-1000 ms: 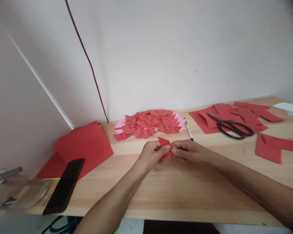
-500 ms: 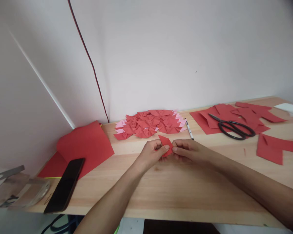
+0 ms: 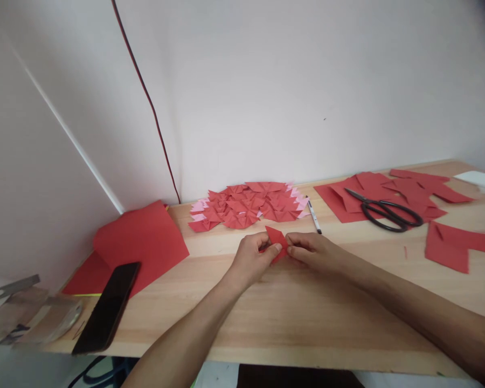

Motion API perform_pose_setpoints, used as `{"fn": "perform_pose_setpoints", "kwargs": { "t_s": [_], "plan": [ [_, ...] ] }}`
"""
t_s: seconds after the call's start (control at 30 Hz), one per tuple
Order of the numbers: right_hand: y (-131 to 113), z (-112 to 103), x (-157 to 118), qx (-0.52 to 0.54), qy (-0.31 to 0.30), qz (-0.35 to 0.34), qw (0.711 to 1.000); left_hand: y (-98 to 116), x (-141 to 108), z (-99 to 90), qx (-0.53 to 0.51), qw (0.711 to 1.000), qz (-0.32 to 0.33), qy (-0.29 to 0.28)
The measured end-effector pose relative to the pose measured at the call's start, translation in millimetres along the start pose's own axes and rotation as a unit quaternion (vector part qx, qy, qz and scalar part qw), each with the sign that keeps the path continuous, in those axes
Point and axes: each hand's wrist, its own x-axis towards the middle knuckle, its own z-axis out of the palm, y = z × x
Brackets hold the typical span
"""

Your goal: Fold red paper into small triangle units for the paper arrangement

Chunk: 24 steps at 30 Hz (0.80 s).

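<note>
A small folded red paper piece [image 3: 275, 237] is pinched between both my hands just above the wooden table [image 3: 291, 318]. My left hand [image 3: 253, 258] grips its left side with thumb and fingers. My right hand [image 3: 313, 251] holds its right side, fingertips meeting the left thumb. Behind them lies a pile of folded red and pink paper pieces [image 3: 248, 206].
A white pen [image 3: 314, 216] lies right of the pile. Black scissors [image 3: 383, 212] rest on cut red paper scraps [image 3: 444, 245] at the right. Large red sheets [image 3: 139, 245] and a black phone [image 3: 107, 307] lie at the left, near metal tools [image 3: 14, 285].
Both hands have stayed in place, shifting their fingers slightly on the red piece. The piece sits a little lower between the fingertips.
</note>
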Motion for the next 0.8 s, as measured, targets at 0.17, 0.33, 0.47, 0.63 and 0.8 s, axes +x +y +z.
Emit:
{"fn": "perform_pose_setpoints", "kwargs": {
  "t_s": [0.17, 0.33, 0.47, 0.63, 0.8],
  "plan": [
    [2, 0, -1, -0.007, 0.010, -0.007, 1.000, -4, 0, -1.2, -0.045, 0.997, -0.027, -0.057],
    [5, 0, -2, -0.032, 0.005, -0.030, 0.999, -5, 0, -1.3, -0.086, 0.995, -0.015, -0.046],
    [8, -1, -2, -0.030, -0.006, -0.044, 0.999, -10, 2, -1.0, -0.146, 0.987, -0.040, -0.062],
    [10, -5, -1, -0.009, -0.040, -0.063, 0.997, -12, 3, -2.3, -0.161, 0.983, -0.048, -0.074],
    [12, -6, 0, 0.084, -0.089, -0.073, 0.990, -10, 2, -6.2, -0.182, 0.978, -0.041, -0.091]
  ]
}}
